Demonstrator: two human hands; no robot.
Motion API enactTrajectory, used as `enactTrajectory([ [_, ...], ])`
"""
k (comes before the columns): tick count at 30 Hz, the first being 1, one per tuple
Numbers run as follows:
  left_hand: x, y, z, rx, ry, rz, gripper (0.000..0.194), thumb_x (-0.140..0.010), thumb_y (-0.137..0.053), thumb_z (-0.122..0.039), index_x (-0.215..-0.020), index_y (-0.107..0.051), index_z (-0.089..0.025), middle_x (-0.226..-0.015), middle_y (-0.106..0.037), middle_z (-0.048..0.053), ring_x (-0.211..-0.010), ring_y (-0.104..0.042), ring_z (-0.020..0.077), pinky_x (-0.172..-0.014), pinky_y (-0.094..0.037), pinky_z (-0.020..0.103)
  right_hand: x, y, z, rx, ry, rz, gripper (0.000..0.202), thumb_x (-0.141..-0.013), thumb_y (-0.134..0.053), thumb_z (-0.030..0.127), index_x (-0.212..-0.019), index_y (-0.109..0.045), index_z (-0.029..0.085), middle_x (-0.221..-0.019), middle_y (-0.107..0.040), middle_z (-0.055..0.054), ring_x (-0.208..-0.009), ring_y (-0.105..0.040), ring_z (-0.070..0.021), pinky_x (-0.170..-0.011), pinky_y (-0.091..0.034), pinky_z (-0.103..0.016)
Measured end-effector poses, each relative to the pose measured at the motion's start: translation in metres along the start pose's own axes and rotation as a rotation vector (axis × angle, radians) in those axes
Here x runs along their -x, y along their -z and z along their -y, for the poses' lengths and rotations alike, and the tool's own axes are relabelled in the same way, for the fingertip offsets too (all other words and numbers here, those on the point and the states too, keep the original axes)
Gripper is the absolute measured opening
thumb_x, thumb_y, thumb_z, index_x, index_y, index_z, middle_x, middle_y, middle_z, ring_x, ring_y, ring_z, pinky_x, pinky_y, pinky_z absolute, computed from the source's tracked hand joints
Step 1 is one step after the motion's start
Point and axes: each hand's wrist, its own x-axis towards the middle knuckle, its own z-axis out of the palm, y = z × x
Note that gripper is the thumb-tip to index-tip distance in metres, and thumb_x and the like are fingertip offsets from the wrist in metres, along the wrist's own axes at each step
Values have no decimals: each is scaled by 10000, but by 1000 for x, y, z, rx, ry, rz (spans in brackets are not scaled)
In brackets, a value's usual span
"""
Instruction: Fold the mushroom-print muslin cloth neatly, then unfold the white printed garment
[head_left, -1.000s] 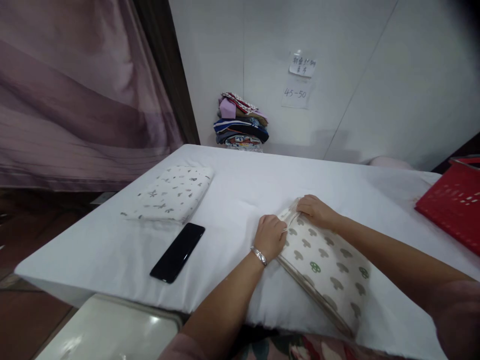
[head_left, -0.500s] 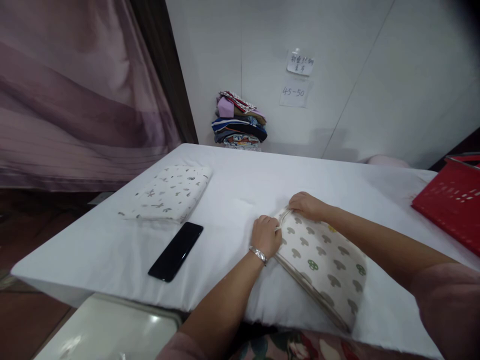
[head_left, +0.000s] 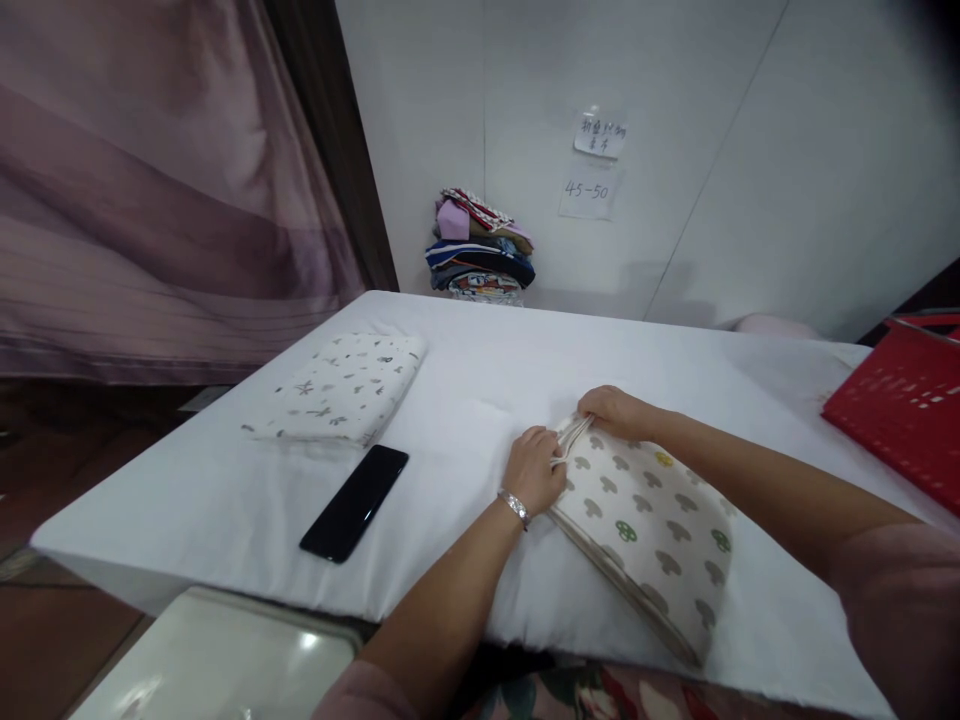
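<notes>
A folded cream cloth (head_left: 652,520) printed with grey, green and yellow mushrooms lies slanted on the white-covered table (head_left: 495,360). At its far left corner my left hand (head_left: 534,468) is closed on the layered edge. My right hand (head_left: 611,412) grips the same far edge a little to the right, fingers curled over it. Between both hands several edge layers show, slightly apart. My fingertips are partly hidden by the cloth and the backs of my hands.
A folded white patterned cloth (head_left: 345,385) lies at the left, with a black phone (head_left: 355,503) nearer me. On the right stands a red basket (head_left: 900,410). Folded fabrics (head_left: 481,245) are stacked behind the table, and a white stool-like surface (head_left: 217,650) is at lower left.
The cloth's edge layers between my hands have spread slightly, showing more of the folds. Both hands keep their hold, nearly in place. The view has shifted very slightly.
</notes>
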Motion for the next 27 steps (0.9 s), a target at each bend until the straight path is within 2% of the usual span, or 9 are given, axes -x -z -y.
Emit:
enactTrajectory([
  [3, -1, 1, -1, 20, 16, 46, 165, -693, -564, -126, -829, -576, -221, -1020, -642, 44, -1198, -428, 247, -1000, -329, 404, 4, 1, -1, 1, -19, 1, 166, -806, -447, 160, -881, -592, 192, -899, -652, -65, -871, -570, -186, -920, -338, -365],
  [6, -2, 1, -2, 46, 35, 39, 120, -689, -589, -147, -787, -588, -216, -902, -648, 40, -1111, -488, 244, -964, -349, 386, 6, 3, 0, 20, -43, 16, 190, -794, -455, 171, -895, -613, 202, -913, -660, -64, -885, -576, -193, -967, -303, -397],
  [12, -7, 2, 0, 167, 176, -48, 78, -666, -637, -153, -647, -581, -204, -742, -617, 4, -854, -552, 182, -831, -416, 316, 4, 9, 3, -15, -69, 71, 368, -717, -509, 179, -1057, -634, 243, -1023, -659, -68, -1017, -558, -223, -1027, -220, -458],
  [16, -8, 3, 2, 242, 301, -125, 78, -675, -640, -161, -637, -584, -199, -765, -612, 1, -841, -552, 169, -795, -430, 299, 2, 11, 3, -43, -29, 80, 282, -773, -488, 253, -988, -670, 227, -951, -671, -67, -959, -569, -213, -999, -268, -431],
  [19, -8, 4, 2, 261, 375, -173, 77, -682, -635, -167, -630, -587, -198, -794, -617, 4, -853, -558, 170, -812, -427, 306, -2, 10, 1, -41, 5, 40, 258, -808, -457, 261, -920, -681, 201, -877, -668, -69, -903, -570, -207, -944, -328, -397],
  [22, -8, 3, 3, 236, 435, -169, 73, -684, -629, -174, -627, -591, -198, -797, -617, 13, -844, -561, 179, -798, -429, 317, -6, 7, -2, -48, 0, -14, 237, -807, -470, 257, -889, -680, 186, -864, -667, -75, -868, -570, -208, -892, -370, -377],
  [27, -8, 0, 5, 186, 364, -236, 72, -705, -601, -168, -652, -570, -204, -799, -614, 11, -891, -547, 177, -822, -418, 306, -11, -1, -5, -106, -56, -151, 199, -801, -501, 264, -861, -678, 197, -848, -676, -58, -850, -579, -202, -874, -396, -366],
])
